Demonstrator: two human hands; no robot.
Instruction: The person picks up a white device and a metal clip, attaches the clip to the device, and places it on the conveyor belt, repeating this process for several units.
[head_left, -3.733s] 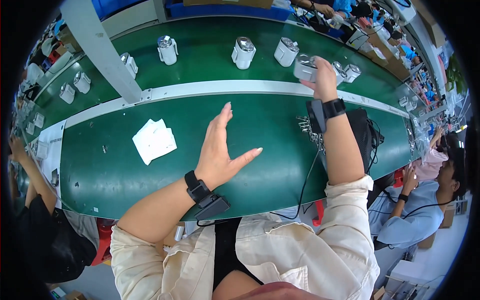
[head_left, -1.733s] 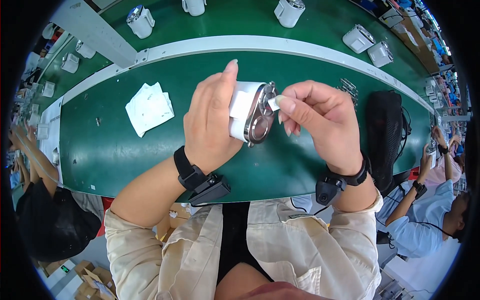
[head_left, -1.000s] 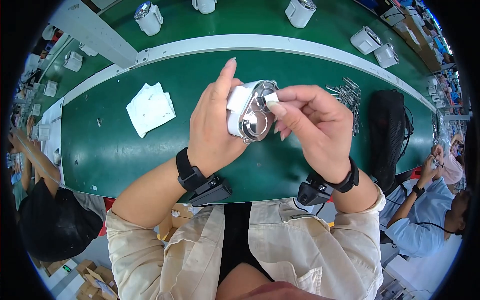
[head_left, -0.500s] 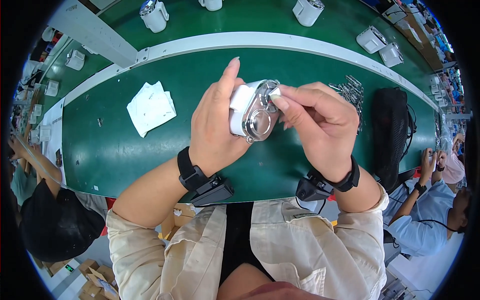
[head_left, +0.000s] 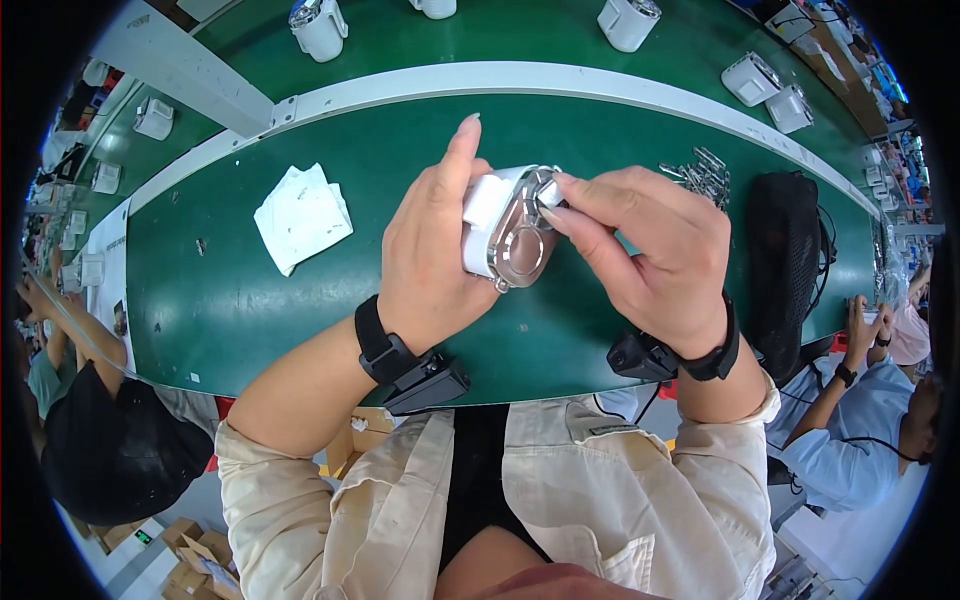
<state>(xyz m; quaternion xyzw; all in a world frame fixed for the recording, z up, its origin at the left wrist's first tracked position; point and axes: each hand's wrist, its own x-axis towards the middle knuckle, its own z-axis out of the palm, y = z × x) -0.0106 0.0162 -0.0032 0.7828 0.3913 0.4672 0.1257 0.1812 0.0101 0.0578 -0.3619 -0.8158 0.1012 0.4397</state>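
Observation:
A white device [head_left: 522, 250] with a chrome-rimmed, pinkish mirror-like face and round ring details is held tilted over the table. My left hand [head_left: 425, 250] wraps round its white side, thumb pointing up and away. At the upper right of the face, my right hand [head_left: 650, 240] pinches with thumb and forefinger. A small pale bit shows between those fingertips, too small to name. The left palm and fingers hide the device's back and left side.
On the green table [head_left: 300, 330] lie a folded white cloth [head_left: 302, 218], a pile of small metal parts [head_left: 703, 178] and a black mesh pouch [head_left: 780, 265]. Beyond a white rail [head_left: 500, 80] stand several similar white devices [head_left: 628, 25]. Co-workers sit at both sides.
My right hand has shifted slightly right and turned, its pinch still at the device's face. The device tilts a little differently. The devices beyond the rail have slid slightly right.

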